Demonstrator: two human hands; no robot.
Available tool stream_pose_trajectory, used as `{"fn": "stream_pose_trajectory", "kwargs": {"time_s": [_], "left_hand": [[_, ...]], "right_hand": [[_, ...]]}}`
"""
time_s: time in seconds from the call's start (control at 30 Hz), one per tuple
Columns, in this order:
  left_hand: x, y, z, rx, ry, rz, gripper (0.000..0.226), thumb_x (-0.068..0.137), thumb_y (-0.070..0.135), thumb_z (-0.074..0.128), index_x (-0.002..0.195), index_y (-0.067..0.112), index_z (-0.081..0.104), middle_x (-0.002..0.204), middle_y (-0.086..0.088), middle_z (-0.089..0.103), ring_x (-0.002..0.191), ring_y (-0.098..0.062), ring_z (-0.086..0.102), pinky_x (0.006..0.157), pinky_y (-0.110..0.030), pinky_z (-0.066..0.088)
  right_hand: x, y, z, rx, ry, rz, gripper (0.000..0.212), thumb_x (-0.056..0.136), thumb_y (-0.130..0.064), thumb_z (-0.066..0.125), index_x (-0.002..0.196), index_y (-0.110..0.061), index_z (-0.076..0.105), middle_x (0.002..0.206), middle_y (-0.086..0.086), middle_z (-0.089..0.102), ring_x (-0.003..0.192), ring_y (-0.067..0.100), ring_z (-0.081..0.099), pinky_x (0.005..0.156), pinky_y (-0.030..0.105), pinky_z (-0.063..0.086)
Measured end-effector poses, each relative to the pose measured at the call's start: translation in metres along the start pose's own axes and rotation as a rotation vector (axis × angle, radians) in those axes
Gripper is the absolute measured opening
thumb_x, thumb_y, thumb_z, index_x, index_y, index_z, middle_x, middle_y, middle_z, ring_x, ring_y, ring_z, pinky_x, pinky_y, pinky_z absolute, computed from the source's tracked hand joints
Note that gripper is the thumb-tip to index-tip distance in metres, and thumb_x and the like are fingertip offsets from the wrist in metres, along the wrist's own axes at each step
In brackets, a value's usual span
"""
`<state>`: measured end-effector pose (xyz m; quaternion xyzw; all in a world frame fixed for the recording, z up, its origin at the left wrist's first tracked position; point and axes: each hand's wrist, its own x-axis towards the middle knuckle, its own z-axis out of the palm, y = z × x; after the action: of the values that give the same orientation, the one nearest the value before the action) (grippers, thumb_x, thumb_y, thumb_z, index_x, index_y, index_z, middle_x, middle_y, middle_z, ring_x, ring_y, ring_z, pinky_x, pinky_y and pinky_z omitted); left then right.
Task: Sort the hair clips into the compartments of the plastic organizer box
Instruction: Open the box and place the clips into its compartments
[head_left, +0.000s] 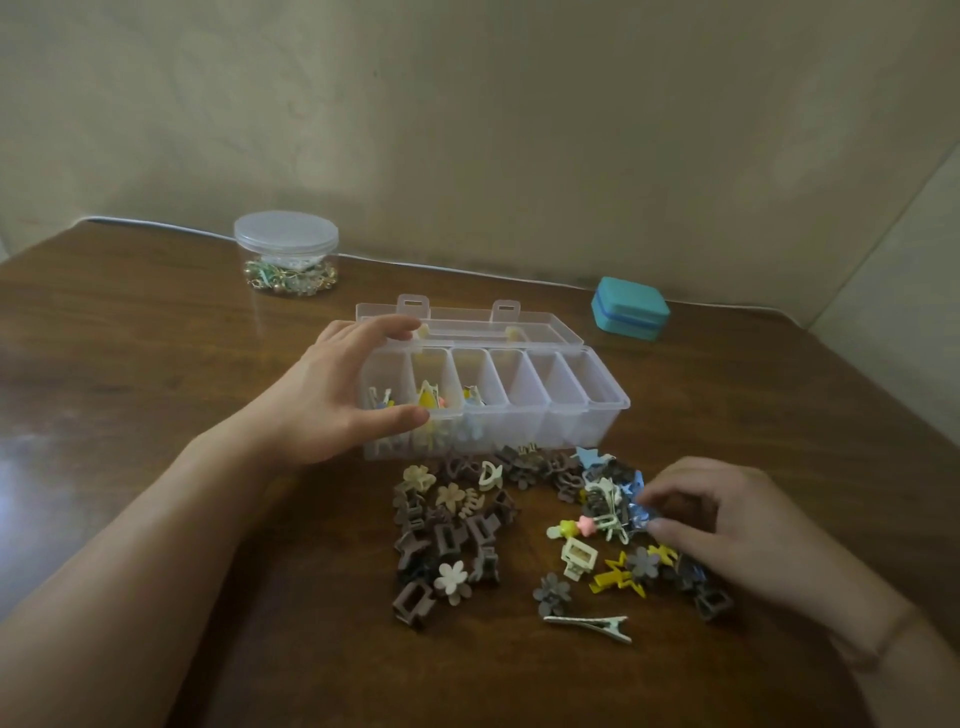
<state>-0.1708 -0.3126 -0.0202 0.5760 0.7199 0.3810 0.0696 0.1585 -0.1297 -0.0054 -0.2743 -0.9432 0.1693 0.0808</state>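
Observation:
A clear plastic organizer box (582, 410) stands open on the wooden table, its lid (524, 322) lying flat behind it. The three leftmost compartments hold a few coloured clips; the others look empty. My left hand (332, 395) grips the box's left end, thumb on the front rim and fingers over the back. In front of the box lies a spread of hair clips (457, 530), mostly brown and cream on the left, mixed colours on the right. My right hand (727, 525) pinches a blue clip (641, 506) at the pile's right side.
A round clear jar (285, 254) with a lid and small trinkets stands at the back left. A teal case (629, 308) sits behind the box to the right. A long silver clip (589, 625) lies nearest me. A wall rises close behind the table.

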Motion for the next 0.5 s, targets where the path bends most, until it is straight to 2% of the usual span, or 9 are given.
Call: {"fn": "stream_pose_trajectory", "kwargs": {"time_s": [0.13,0.3,0.4,0.47,0.5], "left_hand": [[-0.001,0.001,-0.001,-0.004,0.003,0.004,0.085,0.065,0.070,0.062,0.140,0.038,0.039,0.126,0.024,0.044,0.127,-0.008,0.035,0.107,-0.041,0.036],[0.000,0.001,-0.001,-0.002,-0.001,0.015,0.084,0.066,0.068,0.063,0.140,0.039,0.038,0.125,0.030,0.043,0.126,-0.006,0.034,0.106,-0.040,0.036],[0.000,-0.001,-0.001,0.010,0.000,0.033,0.081,0.069,0.063,0.068,0.141,0.040,0.038,0.123,0.037,0.037,0.125,-0.003,0.034,0.105,-0.035,0.035],[0.001,-0.002,-0.001,-0.008,0.005,0.031,0.081,0.071,0.060,0.073,0.141,0.038,0.038,0.124,0.032,0.041,0.124,-0.003,0.035,0.104,-0.033,0.036],[0.001,-0.003,-0.002,-0.022,0.008,0.028,0.082,0.072,0.059,0.075,0.141,0.038,0.038,0.126,0.027,0.045,0.124,-0.003,0.036,0.104,-0.032,0.036]], "right_hand": [[0.006,-0.004,-0.003,-0.007,-0.101,-0.023,0.025,0.077,-0.031,0.079,0.090,-0.050,0.067,0.105,-0.039,0.055,0.099,-0.008,0.056,0.080,0.018,0.047],[0.010,-0.003,-0.001,-0.073,-0.058,-0.049,0.017,0.080,-0.037,0.073,0.087,-0.049,0.065,0.099,-0.031,0.057,0.097,-0.005,0.054,0.082,0.028,0.051],[0.010,-0.003,-0.011,-0.061,0.052,-0.110,0.008,0.081,-0.049,0.060,0.087,-0.051,0.065,0.098,-0.030,0.062,0.097,-0.006,0.057,0.080,0.022,0.050],[0.015,-0.011,-0.021,0.050,0.152,-0.095,0.013,0.078,-0.052,0.059,0.088,-0.052,0.067,0.097,-0.030,0.066,0.092,-0.004,0.061,0.072,0.013,0.048],[0.022,-0.017,-0.024,0.104,0.205,-0.087,0.016,0.077,-0.051,0.060,0.091,-0.053,0.067,0.096,-0.028,0.067,0.088,-0.003,0.063,0.068,0.013,0.048]]}}
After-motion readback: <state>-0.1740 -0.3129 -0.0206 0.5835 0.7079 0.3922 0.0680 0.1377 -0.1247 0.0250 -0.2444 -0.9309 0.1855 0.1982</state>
